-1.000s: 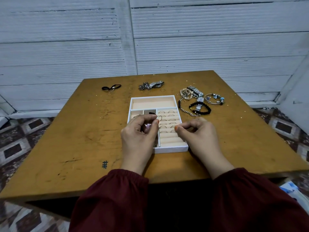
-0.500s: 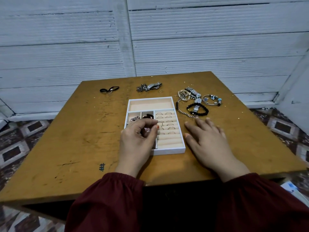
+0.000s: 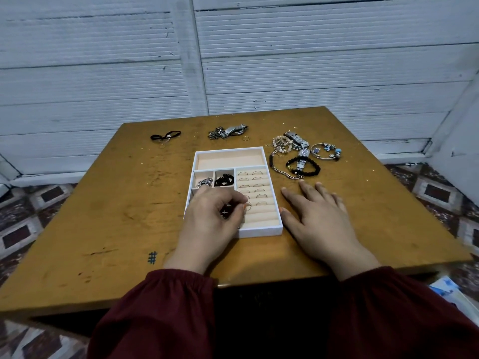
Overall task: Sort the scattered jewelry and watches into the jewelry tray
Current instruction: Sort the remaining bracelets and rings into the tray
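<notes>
A white jewelry tray (image 3: 261, 232) with peach lining sits mid-table. Several rings stand in its ring rolls (image 3: 255, 186). Black beads (image 3: 224, 179) fill one small compartment and silver pieces (image 3: 204, 182) another. My left hand (image 3: 211, 224) hovers over the tray's left side and pinches a thin ring (image 3: 248, 206) at the ring rolls. My right hand (image 3: 320, 218) lies flat on the table just right of the tray. Beyond it lie a black bead bracelet (image 3: 303, 167), a chain (image 3: 281, 172), a silver watch (image 3: 295, 139) and a charm bangle (image 3: 326, 151).
At the far edge of the brown table (image 3: 116, 203) lie a black cord necklace (image 3: 166, 136) and a silver watch with chain (image 3: 228, 131). A white slatted wall rises behind. Tiled floor shows on both sides. A hash mark (image 3: 152, 257) is drawn near the front.
My right hand left the tray and came down flat on the table to its right. My left hand stays over the tray, fingers working a ring at the rolls.
</notes>
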Demonstrator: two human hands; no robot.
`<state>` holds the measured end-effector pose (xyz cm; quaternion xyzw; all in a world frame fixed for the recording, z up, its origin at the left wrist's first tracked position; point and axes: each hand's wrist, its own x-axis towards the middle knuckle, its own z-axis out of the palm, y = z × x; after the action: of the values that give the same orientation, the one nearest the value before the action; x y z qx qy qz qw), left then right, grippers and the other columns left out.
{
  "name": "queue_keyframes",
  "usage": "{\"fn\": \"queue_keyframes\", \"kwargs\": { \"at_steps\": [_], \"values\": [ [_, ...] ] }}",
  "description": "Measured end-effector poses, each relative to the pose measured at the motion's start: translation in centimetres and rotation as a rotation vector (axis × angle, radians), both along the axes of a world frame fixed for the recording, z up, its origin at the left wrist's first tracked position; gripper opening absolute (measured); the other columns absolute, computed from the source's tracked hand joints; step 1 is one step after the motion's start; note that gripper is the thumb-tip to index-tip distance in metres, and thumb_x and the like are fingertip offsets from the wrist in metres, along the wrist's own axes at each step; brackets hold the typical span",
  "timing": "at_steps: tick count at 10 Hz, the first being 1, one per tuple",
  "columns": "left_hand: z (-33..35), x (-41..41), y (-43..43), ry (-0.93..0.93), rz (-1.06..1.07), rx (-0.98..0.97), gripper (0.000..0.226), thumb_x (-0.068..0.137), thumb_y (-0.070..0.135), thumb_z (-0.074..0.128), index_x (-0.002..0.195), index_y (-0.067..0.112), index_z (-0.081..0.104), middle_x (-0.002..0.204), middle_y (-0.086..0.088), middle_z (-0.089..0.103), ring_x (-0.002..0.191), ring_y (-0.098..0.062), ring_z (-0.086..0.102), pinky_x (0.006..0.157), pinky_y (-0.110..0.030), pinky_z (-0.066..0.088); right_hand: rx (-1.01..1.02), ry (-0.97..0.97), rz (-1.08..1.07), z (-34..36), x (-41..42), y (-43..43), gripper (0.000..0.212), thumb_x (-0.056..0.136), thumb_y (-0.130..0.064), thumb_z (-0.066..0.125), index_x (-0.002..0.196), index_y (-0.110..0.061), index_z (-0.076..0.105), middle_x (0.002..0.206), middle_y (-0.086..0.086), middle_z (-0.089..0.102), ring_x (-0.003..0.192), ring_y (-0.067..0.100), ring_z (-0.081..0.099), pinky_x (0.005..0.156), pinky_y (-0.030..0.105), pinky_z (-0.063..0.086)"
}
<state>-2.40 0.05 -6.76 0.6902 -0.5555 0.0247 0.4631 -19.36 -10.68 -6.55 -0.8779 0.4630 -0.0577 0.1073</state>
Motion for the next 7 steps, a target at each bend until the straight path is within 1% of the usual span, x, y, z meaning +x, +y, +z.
{"fn": "queue_keyframes", "kwargs": {
  "at_steps": [1, 2, 3, 4, 6, 7],
  "values": [
    [0.07, -0.09, -0.07, -0.108, 0.004, 0.004, 0.007, 0.076, 0.019, 0.068, 0.082, 0.019, 0.073, 0.081, 0.014, 0.066, 0.082, -0.013, 0.052, 0.076, -0.025, 0.042, 0.003, -0.004, -0.001, 0.03, -0.03, 0.02, 0.055, 0.094, -0.061, 0.027, 0.146, -0.045, 0.024, 0.160, -0.006, 0.013, 0.148, 0.021, 0.005, 0.118, 0.043, 0.004],
    [-0.03, -0.06, -0.11, -0.155, 0.006, 0.024, 0.007, 0.076, 0.019, 0.067, 0.080, 0.020, 0.072, 0.080, 0.010, 0.067, 0.080, -0.018, 0.051, 0.076, -0.031, 0.041, 0.000, -0.007, 0.000, -0.02, -0.02, 0.03, 0.055, 0.093, -0.060, 0.027, 0.146, -0.044, 0.024, 0.160, -0.006, 0.013, 0.147, 0.022, 0.006, 0.118, 0.043, 0.005],
    [-0.08, -0.09, -0.04, -0.170, -0.008, 0.031, 0.010, 0.077, 0.022, 0.063, 0.079, 0.020, 0.072, 0.079, 0.010, 0.066, 0.080, -0.019, 0.050, 0.076, -0.033, 0.042, 0.006, -0.006, -0.003, -0.03, -0.05, 0.03, 0.055, 0.094, -0.060, 0.027, 0.146, -0.045, 0.024, 0.160, -0.006, 0.012, 0.147, 0.022, 0.006, 0.118, 0.043, 0.005],
    [-0.01, -0.13, -0.04, -0.171, -0.018, 0.049, 0.019, 0.078, 0.027, 0.055, 0.079, 0.020, 0.073, 0.077, 0.010, 0.062, 0.079, -0.017, 0.048, 0.074, -0.033, 0.043, 0.005, -0.007, -0.002, 0.02, -0.08, 0.05, 0.055, 0.094, -0.060, 0.028, 0.146, -0.045, 0.024, 0.160, -0.006, 0.012, 0.147, 0.022, 0.006, 0.118, 0.043, 0.005],
    [-0.05, -0.17, -0.06, -0.182, -0.022, 0.075, 0.021, 0.075, 0.025, 0.053, 0.077, 0.022, 0.073, 0.079, 0.011, 0.061, 0.081, -0.018, 0.048, 0.074, -0.038, 0.045, -0.004, -0.013, 0.001, -0.11, -0.06, 0.02, 0.055, 0.093, -0.060, 0.028, 0.146, -0.045, 0.025, 0.160, -0.006, 0.013, 0.147, 0.022, 0.006, 0.118, 0.043, 0.005],
    [0.01, -0.22, -0.06, -0.171, -0.016, 0.062, 0.020, 0.075, 0.022, 0.054, 0.080, 0.021, 0.073, 0.083, 0.010, 0.061, 0.084, -0.019, 0.050, 0.076, -0.036, 0.045, -0.002, -0.017, 0.002, -0.16, -0.08, 0.02, 0.054, 0.094, -0.060, 0.029, 0.146, -0.045, 0.025, 0.160, -0.005, 0.013, 0.147, 0.022, 0.006, 0.118, 0.043, 0.005]
  ]
}}
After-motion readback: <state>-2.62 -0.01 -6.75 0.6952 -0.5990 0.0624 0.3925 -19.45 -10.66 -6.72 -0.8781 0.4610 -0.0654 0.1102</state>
